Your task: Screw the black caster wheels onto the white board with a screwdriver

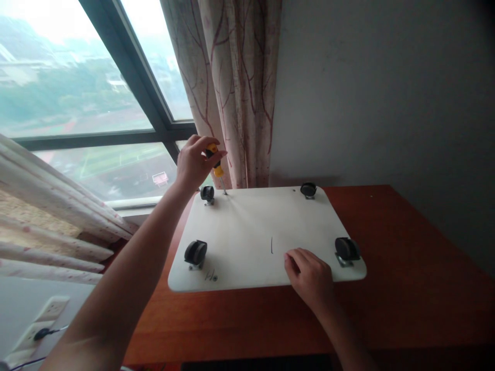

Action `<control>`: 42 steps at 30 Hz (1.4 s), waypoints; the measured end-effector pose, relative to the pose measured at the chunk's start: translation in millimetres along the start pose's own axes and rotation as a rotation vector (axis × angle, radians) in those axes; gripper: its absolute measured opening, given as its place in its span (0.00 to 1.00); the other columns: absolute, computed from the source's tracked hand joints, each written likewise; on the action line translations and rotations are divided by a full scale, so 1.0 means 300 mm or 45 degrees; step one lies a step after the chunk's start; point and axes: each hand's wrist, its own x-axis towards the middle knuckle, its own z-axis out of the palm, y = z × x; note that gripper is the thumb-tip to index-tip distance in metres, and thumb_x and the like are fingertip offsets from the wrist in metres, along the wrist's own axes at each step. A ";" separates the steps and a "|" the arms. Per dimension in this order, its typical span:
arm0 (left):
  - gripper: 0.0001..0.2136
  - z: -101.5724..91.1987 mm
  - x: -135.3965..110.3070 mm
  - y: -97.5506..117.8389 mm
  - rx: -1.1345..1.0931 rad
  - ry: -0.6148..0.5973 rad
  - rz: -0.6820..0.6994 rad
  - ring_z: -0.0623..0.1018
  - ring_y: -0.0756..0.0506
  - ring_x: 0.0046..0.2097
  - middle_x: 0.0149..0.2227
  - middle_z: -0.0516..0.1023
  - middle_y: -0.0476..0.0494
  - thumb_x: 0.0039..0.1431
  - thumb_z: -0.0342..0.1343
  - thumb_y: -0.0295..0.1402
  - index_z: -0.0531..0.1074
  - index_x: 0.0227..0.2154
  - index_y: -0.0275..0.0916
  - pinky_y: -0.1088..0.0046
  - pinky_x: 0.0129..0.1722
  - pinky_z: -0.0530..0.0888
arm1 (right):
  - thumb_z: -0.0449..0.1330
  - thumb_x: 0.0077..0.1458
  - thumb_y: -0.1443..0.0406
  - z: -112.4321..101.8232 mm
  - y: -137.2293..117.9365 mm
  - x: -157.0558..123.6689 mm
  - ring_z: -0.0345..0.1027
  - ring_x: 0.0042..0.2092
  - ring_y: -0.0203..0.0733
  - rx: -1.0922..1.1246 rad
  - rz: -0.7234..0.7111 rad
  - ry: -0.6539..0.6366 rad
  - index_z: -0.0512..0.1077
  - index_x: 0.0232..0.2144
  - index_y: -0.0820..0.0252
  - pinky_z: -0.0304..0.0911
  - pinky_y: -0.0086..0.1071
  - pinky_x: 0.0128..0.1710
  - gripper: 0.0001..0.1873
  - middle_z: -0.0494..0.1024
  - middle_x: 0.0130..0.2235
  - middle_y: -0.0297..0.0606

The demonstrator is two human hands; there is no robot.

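My left hand (197,161) is closed around the yellow and black handle of a screwdriver (218,170). The tool stands nearly upright, its tip on a screw or hole near the far left corner of a white board (247,221). Curled fingers of my right hand (309,273) rest on the board's near edge, right of centre; whatever they may hold is hidden. Black casters on metal plates sit at the board's corners: far left (207,194), near left (196,252), far right (308,189) and near right (347,249).
A reddish-brown wooden table (410,268) carries the board. Behind it hangs a patterned curtain (235,93) beside a grey wall (379,93). At left are a window (69,93) and a wall socket with a black plug (40,334). A thin black L-shaped line (271,246) shows on the board.
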 end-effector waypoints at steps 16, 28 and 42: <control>0.20 -0.001 -0.009 -0.008 0.006 0.047 -0.077 0.78 0.48 0.34 0.40 0.79 0.47 0.55 0.61 0.31 0.75 0.52 0.46 0.70 0.36 0.77 | 0.52 0.66 0.65 -0.001 0.000 0.002 0.68 0.30 0.39 -0.008 -0.011 0.004 0.71 0.26 0.56 0.54 0.33 0.32 0.15 0.75 0.27 0.35; 0.20 0.003 0.001 0.005 0.078 -0.004 -0.061 0.78 0.46 0.33 0.43 0.78 0.43 0.56 0.62 0.34 0.75 0.53 0.46 0.67 0.37 0.76 | 0.52 0.67 0.65 0.003 0.005 -0.002 0.67 0.30 0.39 -0.003 -0.004 -0.008 0.70 0.27 0.56 0.53 0.33 0.32 0.15 0.76 0.28 0.36; 0.21 -0.004 -0.003 0.029 0.205 -0.088 -0.068 0.78 0.45 0.35 0.42 0.78 0.44 0.57 0.61 0.34 0.72 0.54 0.46 0.66 0.38 0.75 | 0.53 0.67 0.64 -0.001 0.001 -0.002 0.68 0.32 0.40 0.043 0.018 -0.017 0.70 0.28 0.57 0.53 0.33 0.34 0.14 0.76 0.29 0.35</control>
